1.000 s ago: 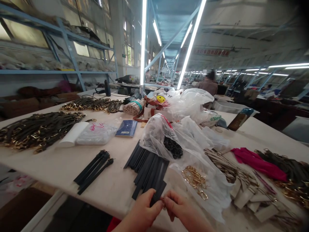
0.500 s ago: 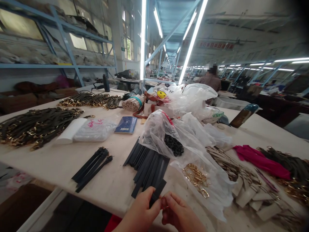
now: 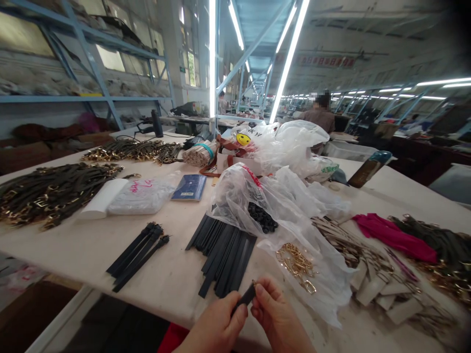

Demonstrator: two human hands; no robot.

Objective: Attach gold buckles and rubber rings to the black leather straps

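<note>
At the table's front edge, my left hand is closed round a dark strap. The fingertips of my right hand pinch the strap's upper end, where something small, too hidden to make out, shows. Just beyond my hands lies a fan of flat black straps. Black loops sit in a clear plastic bag behind them. Gold buckles rest on plastic to the right of the straps. Off to the left is a small group of black straps with knobby ends.
A large pile of dark straps with gold hardware covers the table's left. A blue booklet lies mid-table. Beige straps and a magenta cloth lie right. A bottle stands tilted behind them. A person is farther back.
My left hand has shifted slightly down with the strap, which now points up and right into my right fingertips. My right hand has risen a little to the strap's end. The view has shifted slightly.
</note>
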